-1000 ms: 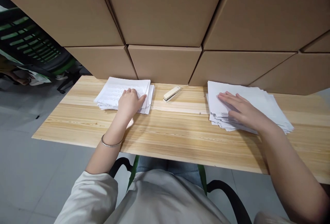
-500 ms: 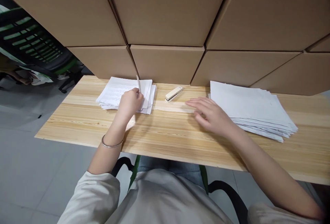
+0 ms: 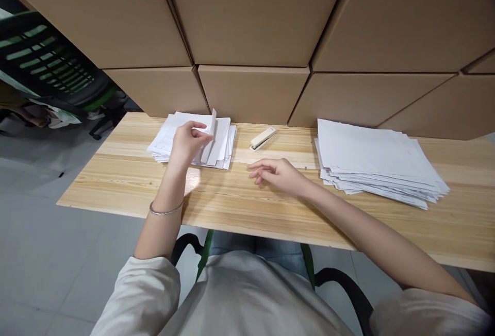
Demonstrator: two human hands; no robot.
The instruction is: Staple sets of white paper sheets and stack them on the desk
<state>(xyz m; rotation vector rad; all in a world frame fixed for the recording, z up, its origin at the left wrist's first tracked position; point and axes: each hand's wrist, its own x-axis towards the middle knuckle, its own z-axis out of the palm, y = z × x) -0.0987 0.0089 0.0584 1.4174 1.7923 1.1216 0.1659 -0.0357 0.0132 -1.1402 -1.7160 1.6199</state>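
Observation:
At the left paper stack (image 3: 162,141), my left hand (image 3: 188,143) has its thumb and index finger at the raised right edge of a sheet of paper (image 3: 213,122). That edge curls up off the sheets beneath, and the exact grip is partly hidden. My right hand (image 3: 279,175) hovers over the desk in front of the stapler, fingers loosely bent and apart, holding nothing. The cream stapler (image 3: 263,138) lies between the two stacks, touched by neither hand. Farther right is a larger paper stack (image 3: 371,150), its edges uneven.
Stacked cardboard boxes (image 3: 253,94) form a wall along the back of the wooden desk (image 3: 127,186). A black and green chair (image 3: 46,60) stands on the floor at the left, with part of another person beside it.
My right hand has moved left, away from the right stack to in front of the stapler. My left hand has shifted slightly up, its thumb and index now farther apart, and the sheet curls more.

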